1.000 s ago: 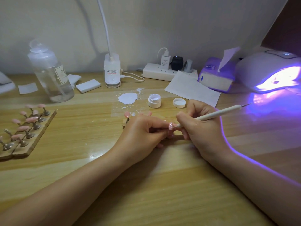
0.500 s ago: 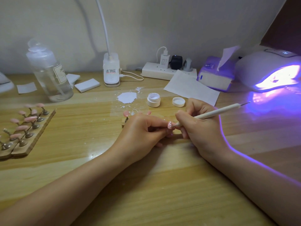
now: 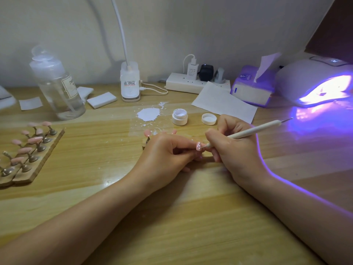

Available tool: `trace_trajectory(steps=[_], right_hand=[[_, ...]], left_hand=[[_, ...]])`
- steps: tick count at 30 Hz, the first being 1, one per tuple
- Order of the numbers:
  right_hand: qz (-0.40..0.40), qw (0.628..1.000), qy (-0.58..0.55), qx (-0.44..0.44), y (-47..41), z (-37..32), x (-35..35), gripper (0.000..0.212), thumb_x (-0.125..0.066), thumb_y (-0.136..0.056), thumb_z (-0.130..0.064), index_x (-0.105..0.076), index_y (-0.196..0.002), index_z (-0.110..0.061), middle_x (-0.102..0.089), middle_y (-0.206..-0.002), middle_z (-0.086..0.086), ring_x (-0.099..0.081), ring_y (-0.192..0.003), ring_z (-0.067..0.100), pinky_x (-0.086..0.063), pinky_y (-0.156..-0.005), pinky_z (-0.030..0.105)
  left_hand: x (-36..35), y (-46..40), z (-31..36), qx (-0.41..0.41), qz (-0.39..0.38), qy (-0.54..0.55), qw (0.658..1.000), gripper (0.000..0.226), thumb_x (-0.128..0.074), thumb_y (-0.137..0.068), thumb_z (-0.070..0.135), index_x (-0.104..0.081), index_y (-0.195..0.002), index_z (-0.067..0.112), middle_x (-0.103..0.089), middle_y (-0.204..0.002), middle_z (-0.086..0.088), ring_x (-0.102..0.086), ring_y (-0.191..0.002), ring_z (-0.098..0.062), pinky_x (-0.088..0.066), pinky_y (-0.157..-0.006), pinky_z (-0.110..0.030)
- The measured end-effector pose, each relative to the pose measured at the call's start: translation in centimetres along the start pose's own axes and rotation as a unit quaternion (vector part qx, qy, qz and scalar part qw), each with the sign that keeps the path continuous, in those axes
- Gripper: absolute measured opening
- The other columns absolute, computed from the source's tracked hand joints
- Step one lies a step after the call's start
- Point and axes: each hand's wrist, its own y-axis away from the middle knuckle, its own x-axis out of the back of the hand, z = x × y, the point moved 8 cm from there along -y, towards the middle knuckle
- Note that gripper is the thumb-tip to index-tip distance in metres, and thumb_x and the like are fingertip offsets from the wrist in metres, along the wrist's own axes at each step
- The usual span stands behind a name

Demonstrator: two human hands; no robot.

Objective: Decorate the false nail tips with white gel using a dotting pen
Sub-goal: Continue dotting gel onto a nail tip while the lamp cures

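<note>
Partway only: left hand (image 3: 164,155) pinching small pink false nail tip (image 3: 199,146), 2 white dots visible; right hand (image 3: 232,150) gripping slim white dotting pen (image 3: 248,131), adding more; pink tips on wooden stand (image 3: 45,157) apparently undotted.

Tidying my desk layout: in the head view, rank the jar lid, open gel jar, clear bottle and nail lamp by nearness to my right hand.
1. Jar lid, just beyond the right hand.
2. Open gel jar, left of the lid.
3. Nail lamp, far right.
4. Clear bottle, far left.

Glossy wood-grain table (image 3: 172,226); glossy pink nail tip (image 3: 198,145); clear plastic bottle (image 3: 57,88); matt white paper sheet (image 3: 225,104).
</note>
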Motion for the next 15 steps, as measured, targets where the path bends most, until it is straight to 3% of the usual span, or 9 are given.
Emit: trace_trajectory(steps=[5, 10, 13, 15], right_hand=[[0.000, 1.000, 0.009, -0.003, -0.08, 0.08, 0.02, 0.038, -0.049, -0.074, 0.018, -0.029, -0.051, -0.006, -0.027, -0.039, 0.013, -0.031, -0.026, 0.004, -0.029, -0.036, 0.012], [0.010, 1.000, 0.002, -0.004, -0.09, 0.25, 0.20, 0.034, -0.054, -0.068, 0.003, -0.030, -0.049, -0.011, -0.032, -0.032, 0.005, -0.033, -0.028, 0.006, -0.036, -0.045, 0.008], [0.015, 1.000, -0.001, -0.008, -0.10, 0.24, 0.24, 0.039, -0.054, -0.072, 0.011, -0.030, -0.050, -0.010, -0.028, -0.037, 0.012, -0.035, -0.028, 0.006, -0.033, -0.040, 0.012], [0.015, 1.000, -0.004, -0.008, -0.11, 0.22, 0.22, 0.034, -0.054, -0.068, 0.003, -0.029, -0.049, -0.010, -0.030, -0.033, 0.007, -0.033, -0.027, 0.006, -0.035, -0.043, 0.009]], left_hand=[[-0.07, 0.00, 0.14, 0.000, -0.003, 0.005, 1.000, 0.021, -0.062, -0.084, 0.003, -0.073, -0.088, 0.020, -0.073, -0.081, -0.003, -0.068, -0.081, -0.011, -0.048, -0.052, -0.011], [0.01, 0.03, 0.31, -0.007, 0.004, 0.004, 1.000, 0.027, -0.062, -0.084, 0.003, -0.072, -0.083, 0.027, -0.073, -0.078, -0.001, -0.068, -0.080, -0.010, -0.048, -0.052, -0.011], [-0.04, 0.03, 0.34, -0.008, 0.003, 0.002, 1.000, 0.030, -0.062, -0.084, 0.003, -0.071, -0.081, 0.031, -0.073, -0.078, 0.001, -0.068, -0.079, -0.008, -0.048, -0.052, -0.011], [-0.03, 0.03, 0.29, -0.007, 0.003, 0.002, 1.000, 0.028, -0.062, -0.084, 0.004, -0.072, -0.082, 0.030, -0.073, -0.078, 0.001, -0.068, -0.080, -0.010, -0.048, -0.052, -0.011]])
